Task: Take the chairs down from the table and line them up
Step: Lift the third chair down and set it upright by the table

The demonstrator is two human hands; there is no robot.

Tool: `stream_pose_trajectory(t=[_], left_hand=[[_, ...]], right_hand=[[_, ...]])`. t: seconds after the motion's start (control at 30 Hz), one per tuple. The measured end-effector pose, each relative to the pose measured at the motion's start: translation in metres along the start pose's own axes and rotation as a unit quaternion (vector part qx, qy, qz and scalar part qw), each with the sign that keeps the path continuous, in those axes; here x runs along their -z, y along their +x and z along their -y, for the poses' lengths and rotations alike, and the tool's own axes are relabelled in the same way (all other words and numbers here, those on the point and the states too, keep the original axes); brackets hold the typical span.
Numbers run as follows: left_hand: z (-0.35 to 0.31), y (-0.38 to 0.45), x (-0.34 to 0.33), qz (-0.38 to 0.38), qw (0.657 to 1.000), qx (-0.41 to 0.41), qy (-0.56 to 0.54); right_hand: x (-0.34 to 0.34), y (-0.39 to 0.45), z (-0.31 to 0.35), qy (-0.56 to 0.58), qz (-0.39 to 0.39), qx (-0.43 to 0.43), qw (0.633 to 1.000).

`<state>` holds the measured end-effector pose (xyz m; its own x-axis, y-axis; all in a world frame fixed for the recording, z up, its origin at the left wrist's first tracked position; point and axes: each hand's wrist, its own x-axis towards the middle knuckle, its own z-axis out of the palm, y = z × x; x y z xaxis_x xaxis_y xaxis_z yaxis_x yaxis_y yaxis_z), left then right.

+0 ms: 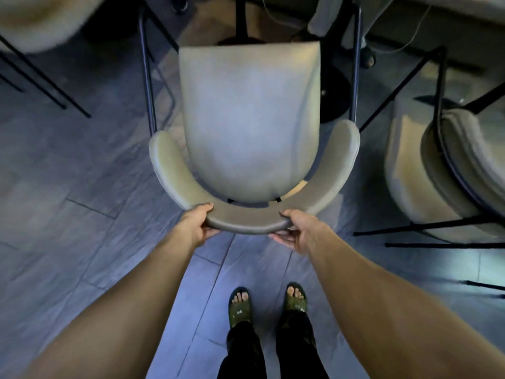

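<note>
Chair [250, 132] upright on the floor [68, 187], seat running straight ahead from the person; left hand [198, 222] and right hand [296, 231] clasp its curved backrest [246, 221], equally near.

A chair [250, 127] fills the centre of the frame, standing on the floor [68, 165]. At its lower rim, the left hand [198, 222] sits left and the right hand [297, 231] right. Another chair [448, 170] lies at right, a third [38, 20] at upper left. Two feet [269, 300] stand at bottom centre.
</note>
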<state>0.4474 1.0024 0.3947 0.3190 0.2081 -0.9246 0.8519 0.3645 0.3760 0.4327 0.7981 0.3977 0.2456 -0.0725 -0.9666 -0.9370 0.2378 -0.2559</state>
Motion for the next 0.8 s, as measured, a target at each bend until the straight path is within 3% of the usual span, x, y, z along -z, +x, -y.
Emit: stream_pose_trajectory(t=[0.3,0.5,0.8], left_hand=[[-0.031,-0.033,-0.004,-0.012,0.998,0.041,0.039],[-0.073,-0.041,-0.027,-0.011,0.990,0.021,0.137],[-0.134,-0.019,-0.082,0.012,0.996,-0.034,0.088]], right_hand=[[0.001,-0.028,-0.001,0.042,-0.028,-0.051,0.997],[-0.007,-0.032,0.029,0.057,-0.019,-0.040,0.997],[-0.009,-0.023,0.109,0.054,-0.010,-0.016,0.998]])
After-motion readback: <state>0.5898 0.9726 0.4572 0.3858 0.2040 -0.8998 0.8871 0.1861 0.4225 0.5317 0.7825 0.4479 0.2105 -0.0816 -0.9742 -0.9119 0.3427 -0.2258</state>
